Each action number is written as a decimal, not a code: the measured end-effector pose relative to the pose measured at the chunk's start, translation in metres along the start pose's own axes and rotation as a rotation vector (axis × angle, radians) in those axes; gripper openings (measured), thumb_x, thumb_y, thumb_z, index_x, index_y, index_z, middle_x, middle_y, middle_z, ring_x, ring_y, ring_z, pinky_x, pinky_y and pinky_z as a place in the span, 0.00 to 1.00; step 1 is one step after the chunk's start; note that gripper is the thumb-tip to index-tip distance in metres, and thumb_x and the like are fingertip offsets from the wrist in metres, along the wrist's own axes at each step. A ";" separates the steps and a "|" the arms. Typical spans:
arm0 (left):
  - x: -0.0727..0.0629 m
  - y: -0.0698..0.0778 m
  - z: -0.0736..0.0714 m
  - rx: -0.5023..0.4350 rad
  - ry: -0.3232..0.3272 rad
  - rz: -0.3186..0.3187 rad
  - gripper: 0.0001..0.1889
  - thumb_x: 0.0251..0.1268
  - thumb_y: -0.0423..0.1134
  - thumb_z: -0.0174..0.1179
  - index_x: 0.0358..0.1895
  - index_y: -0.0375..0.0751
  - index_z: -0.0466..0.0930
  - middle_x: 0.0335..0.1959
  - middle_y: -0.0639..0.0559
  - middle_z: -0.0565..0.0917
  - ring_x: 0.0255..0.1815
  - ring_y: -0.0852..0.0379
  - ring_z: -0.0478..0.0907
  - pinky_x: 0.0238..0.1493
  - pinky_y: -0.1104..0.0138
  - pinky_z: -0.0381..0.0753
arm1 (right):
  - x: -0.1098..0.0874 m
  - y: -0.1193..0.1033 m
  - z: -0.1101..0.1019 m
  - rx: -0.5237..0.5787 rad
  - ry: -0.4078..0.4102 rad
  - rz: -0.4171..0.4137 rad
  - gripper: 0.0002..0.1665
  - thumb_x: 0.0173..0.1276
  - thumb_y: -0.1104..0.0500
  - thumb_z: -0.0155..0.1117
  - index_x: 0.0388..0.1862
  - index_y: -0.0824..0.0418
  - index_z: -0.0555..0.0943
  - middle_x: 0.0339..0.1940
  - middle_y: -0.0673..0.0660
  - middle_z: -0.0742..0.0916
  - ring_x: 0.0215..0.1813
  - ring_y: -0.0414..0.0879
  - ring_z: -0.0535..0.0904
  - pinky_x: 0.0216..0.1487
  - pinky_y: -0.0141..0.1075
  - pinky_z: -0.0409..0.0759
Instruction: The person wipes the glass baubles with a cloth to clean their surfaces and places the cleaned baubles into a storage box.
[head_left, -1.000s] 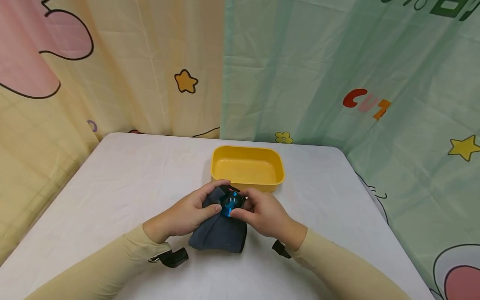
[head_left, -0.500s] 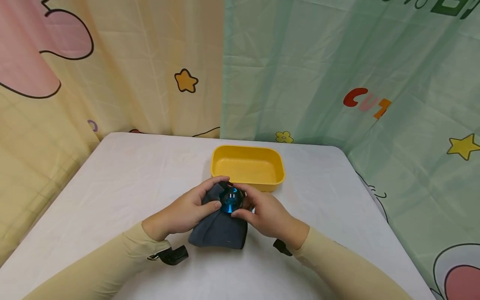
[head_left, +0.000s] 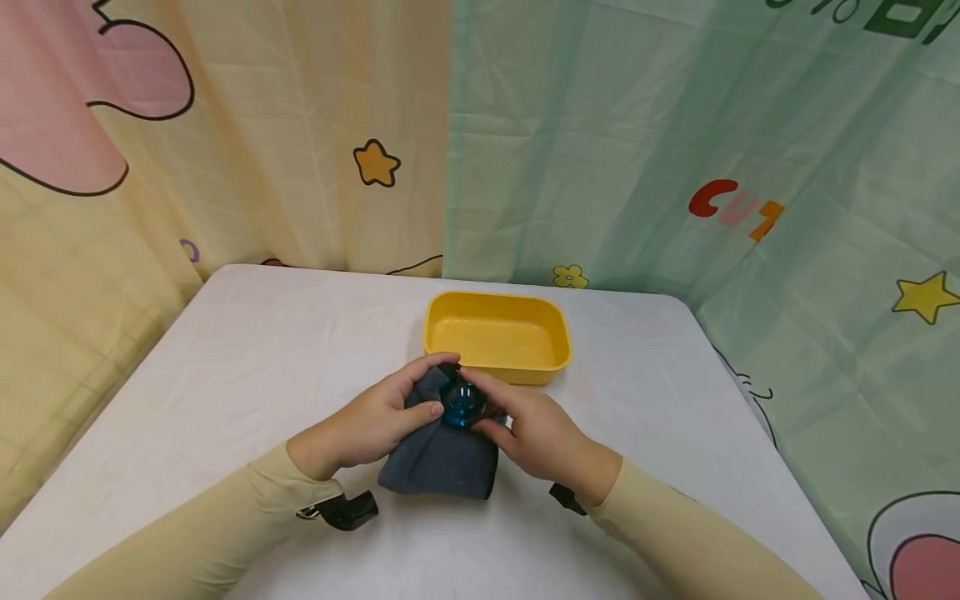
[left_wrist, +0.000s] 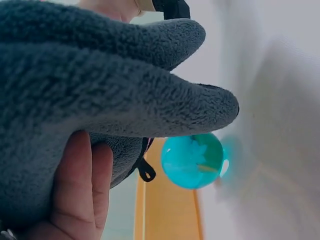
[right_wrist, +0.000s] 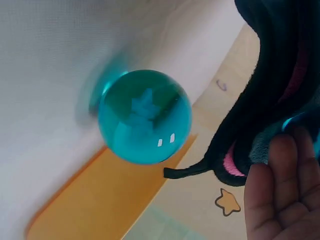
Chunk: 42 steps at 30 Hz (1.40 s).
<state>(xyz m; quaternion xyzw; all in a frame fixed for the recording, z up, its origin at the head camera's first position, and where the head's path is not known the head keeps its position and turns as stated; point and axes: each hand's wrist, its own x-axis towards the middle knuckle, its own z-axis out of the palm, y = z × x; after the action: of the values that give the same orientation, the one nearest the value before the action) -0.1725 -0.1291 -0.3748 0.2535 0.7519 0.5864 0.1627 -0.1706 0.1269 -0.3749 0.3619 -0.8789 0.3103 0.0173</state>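
Note:
A clear blue ball (head_left: 463,405) sits against a grey-blue cloth (head_left: 442,465) with dark edging, held up between both hands. My left hand (head_left: 378,421) grips the cloth, its thumb at the ball's left side. From the right, my right hand (head_left: 538,429) holds the same ball between thumb and fingers. In the left wrist view the fleecy cloth (left_wrist: 115,95) hangs in folds over the left fingers. Below the hands, a second turquoise ball (right_wrist: 145,117) with a figure inside rests on the table, mostly hidden in the head view.
A yellow rectangular tub (head_left: 498,375) stands just beyond the hands. The white-covered table (head_left: 300,333) reaches to patterned curtains (head_left: 570,150) at the back and sides. A small black loop (left_wrist: 146,171) dangles from the cloth.
The ball and cloth have risen slightly away from me. The right index finger has shifted over the ball's upper side, covering more of it. The left hand keeps its hold on the cloth.

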 end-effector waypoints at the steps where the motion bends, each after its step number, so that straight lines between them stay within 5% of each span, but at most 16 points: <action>1: 0.000 0.001 0.000 0.001 -0.005 0.002 0.31 0.83 0.36 0.54 0.83 0.50 0.57 0.82 0.44 0.65 0.80 0.44 0.65 0.80 0.47 0.62 | 0.000 -0.001 -0.001 0.011 0.007 0.015 0.42 0.72 0.59 0.74 0.81 0.56 0.67 0.53 0.53 0.91 0.41 0.39 0.85 0.46 0.36 0.88; 5: 0.000 0.001 0.003 0.043 0.005 0.011 0.31 0.83 0.36 0.55 0.83 0.52 0.58 0.82 0.45 0.65 0.80 0.44 0.65 0.80 0.45 0.61 | 0.003 -0.003 0.000 0.123 0.037 0.114 0.36 0.70 0.53 0.76 0.74 0.58 0.74 0.33 0.47 0.89 0.32 0.35 0.80 0.33 0.32 0.84; 8: 0.000 0.001 0.005 0.078 0.015 0.018 0.31 0.82 0.35 0.56 0.82 0.52 0.59 0.83 0.46 0.64 0.82 0.43 0.62 0.81 0.42 0.59 | 0.003 -0.002 0.002 0.173 0.053 0.167 0.33 0.70 0.50 0.76 0.70 0.57 0.78 0.30 0.46 0.87 0.30 0.35 0.79 0.32 0.32 0.83; 17: 0.001 -0.001 0.001 0.068 0.035 0.006 0.31 0.82 0.36 0.56 0.82 0.52 0.60 0.83 0.45 0.64 0.82 0.43 0.63 0.81 0.41 0.59 | -0.001 0.003 -0.001 0.087 0.007 -0.013 0.47 0.70 0.60 0.75 0.83 0.58 0.64 0.64 0.55 0.87 0.44 0.42 0.85 0.50 0.37 0.88; 27: 0.001 -0.001 0.007 0.038 0.008 0.018 0.31 0.82 0.35 0.56 0.82 0.50 0.60 0.81 0.44 0.67 0.79 0.43 0.67 0.80 0.42 0.61 | 0.001 0.005 0.003 0.170 0.066 0.107 0.30 0.66 0.53 0.79 0.64 0.61 0.80 0.28 0.48 0.87 0.29 0.34 0.78 0.31 0.30 0.80; 30: 0.001 -0.002 0.007 0.047 0.005 0.020 0.31 0.82 0.35 0.56 0.82 0.50 0.60 0.81 0.45 0.67 0.79 0.43 0.66 0.80 0.42 0.61 | 0.000 0.007 0.004 0.148 0.079 0.082 0.31 0.66 0.51 0.79 0.64 0.60 0.81 0.38 0.49 0.90 0.34 0.35 0.82 0.39 0.34 0.86; 34: 0.001 -0.002 0.005 0.052 0.007 0.015 0.30 0.82 0.36 0.56 0.82 0.52 0.60 0.81 0.46 0.67 0.80 0.44 0.66 0.81 0.43 0.61 | -0.002 0.007 0.002 0.055 0.036 -0.013 0.46 0.68 0.52 0.78 0.81 0.56 0.69 0.67 0.52 0.86 0.50 0.41 0.86 0.54 0.40 0.88; 36: 0.001 -0.002 0.003 0.047 0.009 0.016 0.30 0.82 0.37 0.56 0.82 0.52 0.60 0.81 0.47 0.68 0.80 0.45 0.67 0.80 0.44 0.61 | -0.002 0.007 0.000 -0.012 0.009 -0.061 0.49 0.69 0.55 0.77 0.84 0.55 0.64 0.73 0.53 0.82 0.55 0.43 0.86 0.57 0.39 0.87; 38: 0.001 -0.001 0.002 0.033 0.006 0.020 0.30 0.83 0.36 0.55 0.82 0.51 0.60 0.80 0.46 0.69 0.80 0.45 0.67 0.80 0.45 0.61 | -0.002 0.006 -0.002 -0.075 0.005 -0.089 0.48 0.69 0.57 0.77 0.84 0.56 0.64 0.73 0.54 0.83 0.57 0.44 0.86 0.58 0.38 0.86; 42: 0.000 -0.001 0.003 0.025 0.001 0.020 0.30 0.83 0.36 0.55 0.82 0.51 0.60 0.81 0.45 0.67 0.80 0.44 0.65 0.81 0.44 0.60 | -0.001 0.003 -0.002 -0.033 0.008 -0.021 0.44 0.68 0.56 0.77 0.80 0.56 0.69 0.51 0.50 0.91 0.40 0.39 0.84 0.40 0.32 0.85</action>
<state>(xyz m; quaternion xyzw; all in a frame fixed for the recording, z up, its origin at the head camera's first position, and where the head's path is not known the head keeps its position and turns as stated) -0.1706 -0.1265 -0.3763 0.2626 0.7569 0.5785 0.1533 -0.1726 0.1306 -0.3752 0.3695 -0.8800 0.2969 0.0299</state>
